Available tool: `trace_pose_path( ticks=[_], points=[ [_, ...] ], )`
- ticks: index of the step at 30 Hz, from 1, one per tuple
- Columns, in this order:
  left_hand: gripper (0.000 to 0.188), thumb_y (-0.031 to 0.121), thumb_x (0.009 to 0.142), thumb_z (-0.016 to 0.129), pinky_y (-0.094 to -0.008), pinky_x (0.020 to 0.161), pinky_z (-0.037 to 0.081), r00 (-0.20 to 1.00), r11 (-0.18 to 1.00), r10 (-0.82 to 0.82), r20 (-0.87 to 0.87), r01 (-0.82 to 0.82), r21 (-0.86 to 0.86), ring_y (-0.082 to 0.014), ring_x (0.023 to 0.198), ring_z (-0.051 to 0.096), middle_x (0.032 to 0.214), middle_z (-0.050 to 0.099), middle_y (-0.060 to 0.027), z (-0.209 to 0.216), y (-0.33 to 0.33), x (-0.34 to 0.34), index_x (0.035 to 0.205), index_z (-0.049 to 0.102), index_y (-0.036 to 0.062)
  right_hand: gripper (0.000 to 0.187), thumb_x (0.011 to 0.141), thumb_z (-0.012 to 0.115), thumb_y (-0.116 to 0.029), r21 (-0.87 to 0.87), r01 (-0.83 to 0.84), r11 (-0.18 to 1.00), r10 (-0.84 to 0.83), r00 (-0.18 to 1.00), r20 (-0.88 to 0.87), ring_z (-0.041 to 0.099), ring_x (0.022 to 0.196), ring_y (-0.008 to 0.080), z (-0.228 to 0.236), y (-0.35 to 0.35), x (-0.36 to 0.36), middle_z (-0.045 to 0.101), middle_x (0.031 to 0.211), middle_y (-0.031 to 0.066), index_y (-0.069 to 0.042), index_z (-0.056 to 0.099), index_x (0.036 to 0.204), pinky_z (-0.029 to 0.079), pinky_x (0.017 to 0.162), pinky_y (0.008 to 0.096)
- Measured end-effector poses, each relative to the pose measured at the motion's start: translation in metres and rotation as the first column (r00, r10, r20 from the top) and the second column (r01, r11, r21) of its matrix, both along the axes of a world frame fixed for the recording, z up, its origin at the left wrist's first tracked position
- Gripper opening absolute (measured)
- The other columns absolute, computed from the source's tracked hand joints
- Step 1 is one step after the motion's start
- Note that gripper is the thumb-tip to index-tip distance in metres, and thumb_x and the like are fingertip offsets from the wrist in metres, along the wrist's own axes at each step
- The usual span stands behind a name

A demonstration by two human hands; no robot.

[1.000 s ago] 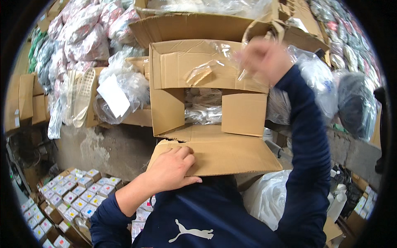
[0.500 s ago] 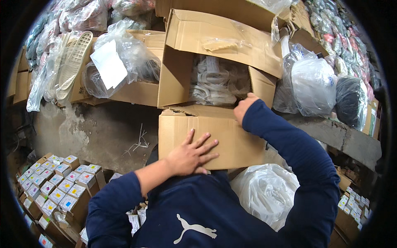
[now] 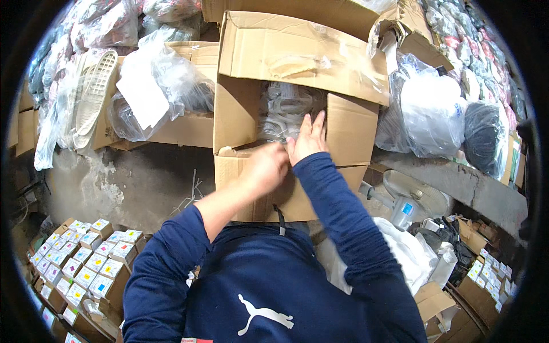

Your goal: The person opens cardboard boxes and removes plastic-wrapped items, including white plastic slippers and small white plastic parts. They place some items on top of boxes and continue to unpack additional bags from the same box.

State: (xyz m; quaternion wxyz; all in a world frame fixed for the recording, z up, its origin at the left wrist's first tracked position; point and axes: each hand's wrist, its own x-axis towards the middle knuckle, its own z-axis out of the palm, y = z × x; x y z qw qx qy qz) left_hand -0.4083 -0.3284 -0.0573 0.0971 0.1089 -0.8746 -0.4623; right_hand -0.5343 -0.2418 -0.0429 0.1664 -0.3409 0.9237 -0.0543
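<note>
A brown cardboard box [image 3: 237, 114] stands open in front of me, its far flap raised and its right flap [image 3: 350, 128] folded partly across the opening. Inside lie pale, curved things in clear plastic [image 3: 281, 106]; their exact kind is hard to make out. My right hand [image 3: 309, 139] reaches over the opening with its fingers stretched out, at the inner edge of the right flap. Beside it, my left hand [image 3: 267, 168] is at the near edge of the box; motion smears its fingers, so what they touch is unclear.
On the left, pale shoe soles [image 3: 94, 100] in clear plastic lie near a white sheet [image 3: 143, 97]. White plastic bags [image 3: 432, 117] sit on the right ledge, with a fan [image 3: 414, 194] below. Small labelled boxes [image 3: 86, 268] are stacked at lower left.
My right hand has moved left from the right near corner, its fingers now extended. My left hand has lifted off the front panel to the near edge. The right flap now lies further inward.
</note>
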Motion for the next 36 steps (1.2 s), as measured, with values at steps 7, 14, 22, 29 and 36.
trace_pose_path(
  ticks=[7,14,22,29,36],
  points=[
    [0.041,0.021,0.093,0.063,-0.0447,0.080,0.057,0.806,-0.167,0.487,0.336,-0.292,0.942,-0.0277,0.100,0.065,0.116,0.062,-0.0146,0.000,-0.084,-0.115,0.126,0.052,0.0008,0.092,0.083,0.069,-0.031,-0.284,0.334,0.899,-0.245,0.920,0.306,0.024,0.138,0.0546,-0.012,0.016,0.023,0.017,0.146,0.0455,0.012,0.018,0.147,0.024,0.116,0.0478],
    [0.049,0.038,0.096,0.061,-0.0479,0.095,0.053,0.908,0.311,0.380,-0.177,0.055,0.949,-0.0294,0.105,0.065,0.116,0.065,-0.0150,0.079,-0.140,-0.183,0.124,0.054,-0.0008,0.084,0.083,0.069,-0.026,-0.305,0.658,0.689,-0.549,0.747,0.375,0.052,0.114,0.0513,-0.044,-0.040,-0.009,0.051,0.119,0.0418,0.014,0.025,0.141,0.042,0.100,0.0478],
    [0.056,0.039,0.079,0.082,-0.0307,0.066,0.052,0.826,0.684,0.562,-0.051,-0.429,0.591,-0.0153,0.071,0.063,0.082,0.069,-0.0103,0.116,-0.155,-0.228,0.084,0.066,-0.0147,0.038,0.096,0.059,-0.017,-0.802,0.504,0.319,-0.622,0.750,0.224,0.067,0.097,0.0187,0.033,0.009,-0.083,0.071,0.105,0.0169,0.010,0.060,0.122,0.049,0.091,0.0300],
    [0.049,0.035,0.087,0.074,-0.0312,0.065,0.047,0.852,0.838,0.487,-0.192,-0.394,0.377,-0.0133,0.070,0.058,0.072,0.066,-0.0099,0.117,-0.150,-0.215,0.082,0.065,-0.0121,0.029,0.093,0.062,-0.018,-0.866,0.385,0.318,-0.657,0.748,0.092,0.066,0.083,0.0148,0.047,0.036,-0.123,0.074,0.092,0.0119,0.009,0.070,0.103,0.051,0.082,0.0295],
    [0.055,0.043,0.092,0.067,-0.0347,0.073,0.050,0.788,0.635,0.612,0.075,-0.545,0.547,-0.0235,0.082,0.065,0.096,0.071,-0.0173,0.156,-0.186,-0.290,0.110,0.065,-0.0081,0.027,0.093,0.059,-0.015,-0.780,0.625,-0.036,-0.625,0.595,0.505,0.068,0.100,0.0227,0.088,0.054,-0.170,0.070,0.109,0.0184,0.006,0.070,0.107,0.051,0.089,0.0326]
  ],
)
